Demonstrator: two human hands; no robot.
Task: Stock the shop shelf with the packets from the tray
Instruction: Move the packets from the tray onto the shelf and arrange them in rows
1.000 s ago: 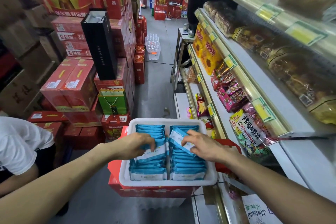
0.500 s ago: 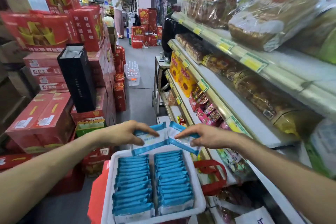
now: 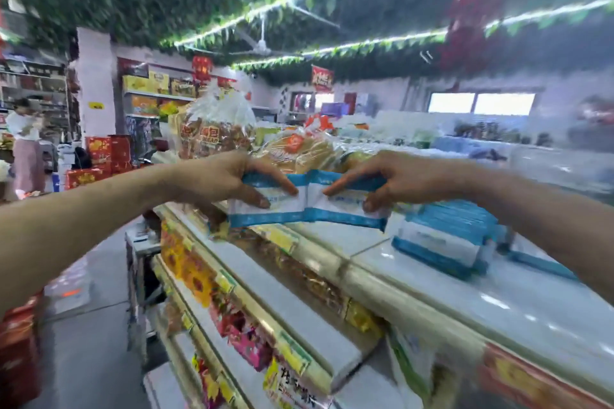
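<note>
My left hand [image 3: 226, 181] pinches a blue-and-white packet [image 3: 265, 212] at its top edge. Beside it, my right hand [image 3: 385, 179] pinches a second packet [image 3: 345, 211] of the same kind. Both packets hang side by side, edges touching, just above the white top shelf [image 3: 415, 279]. A stack of the same blue packets [image 3: 445, 239] lies on that shelf to the right, under my right forearm. The tray is out of view. The picture is blurred by motion.
Bagged bread loaves [image 3: 216, 133] stand on the top shelf behind my hands. Lower shelves [image 3: 292, 309] hold yellow, red and pink snack packs. Red cartons [image 3: 20, 352] line the aisle on the left. A person [image 3: 26, 143] stands far down the aisle.
Both hands lifted the two packets out of the tray and up to the top shelf. The view swung upward, so the tray dropped out of sight.
</note>
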